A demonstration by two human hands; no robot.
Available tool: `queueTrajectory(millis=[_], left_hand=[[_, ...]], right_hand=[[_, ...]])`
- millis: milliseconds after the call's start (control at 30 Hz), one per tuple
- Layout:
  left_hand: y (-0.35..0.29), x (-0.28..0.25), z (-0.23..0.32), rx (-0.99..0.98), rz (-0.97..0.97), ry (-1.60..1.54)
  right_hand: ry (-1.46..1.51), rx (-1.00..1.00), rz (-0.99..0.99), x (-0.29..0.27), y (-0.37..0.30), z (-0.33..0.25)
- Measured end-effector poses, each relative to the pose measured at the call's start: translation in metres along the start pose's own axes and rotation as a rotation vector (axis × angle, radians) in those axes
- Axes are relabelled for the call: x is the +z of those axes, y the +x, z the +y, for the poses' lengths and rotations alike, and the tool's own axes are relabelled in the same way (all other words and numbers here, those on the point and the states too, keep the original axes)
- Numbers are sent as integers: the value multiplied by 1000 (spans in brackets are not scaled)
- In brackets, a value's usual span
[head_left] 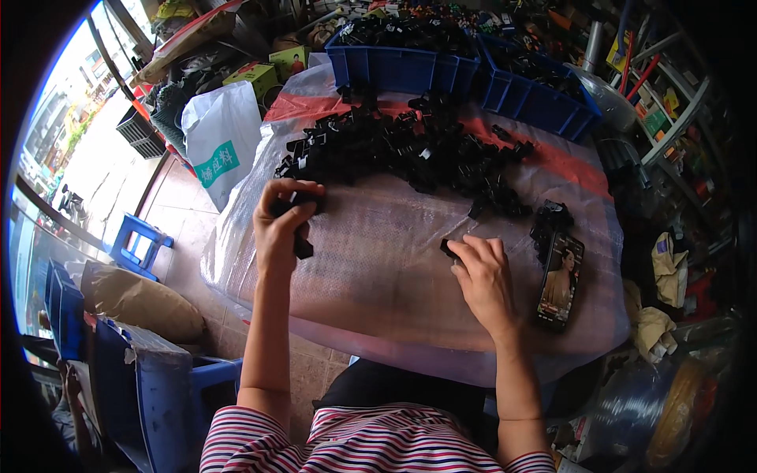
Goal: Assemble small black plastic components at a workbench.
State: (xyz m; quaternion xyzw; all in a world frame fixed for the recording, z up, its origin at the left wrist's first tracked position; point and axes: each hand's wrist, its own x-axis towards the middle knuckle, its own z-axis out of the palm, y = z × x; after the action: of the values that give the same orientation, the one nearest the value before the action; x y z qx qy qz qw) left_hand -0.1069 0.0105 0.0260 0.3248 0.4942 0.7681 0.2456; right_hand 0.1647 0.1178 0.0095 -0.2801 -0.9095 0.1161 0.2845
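Note:
My left hand (277, 225) is raised over the left part of the covered table, its fingers curled round a black plastic part (303, 246) whose lower end sticks out below the thumb. Further right, my right hand (482, 272) pinches a small black piece (450, 250) between thumb and fingertips, just above the sheet. Beyond both hands a large heap of black plastic parts (410, 146) spreads across the table. The exact kind of these parts is too dark and small to make out.
Two blue crates (404, 69) of black parts stand at the table's far side. A phone (561, 280) with a lit screen leans on a few black parts at the right. A white bag (225, 130) and a blue stool (138, 246) are on the left, cluttered shelves on the right.

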Motion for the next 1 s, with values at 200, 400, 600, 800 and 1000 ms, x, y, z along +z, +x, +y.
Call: queueTrajectory(millis=[200,400,600,800,1000], left_hand=[[36,-72,-26,195,-16,1069],[6,-27,-21,165,-303,1433],[-19,5,-27,435,-457,1324],[-51,62,-9,455,-762,871],[-87,95,-11,-516,-251,-314]], right_hand=[[140,53,37,12,-5,3],[118,103,78,13,-11,10],[686,217,73,6,-10,-23],[779,103,183,12,-1,-49],[1166,327,379,14,-17,-59]])
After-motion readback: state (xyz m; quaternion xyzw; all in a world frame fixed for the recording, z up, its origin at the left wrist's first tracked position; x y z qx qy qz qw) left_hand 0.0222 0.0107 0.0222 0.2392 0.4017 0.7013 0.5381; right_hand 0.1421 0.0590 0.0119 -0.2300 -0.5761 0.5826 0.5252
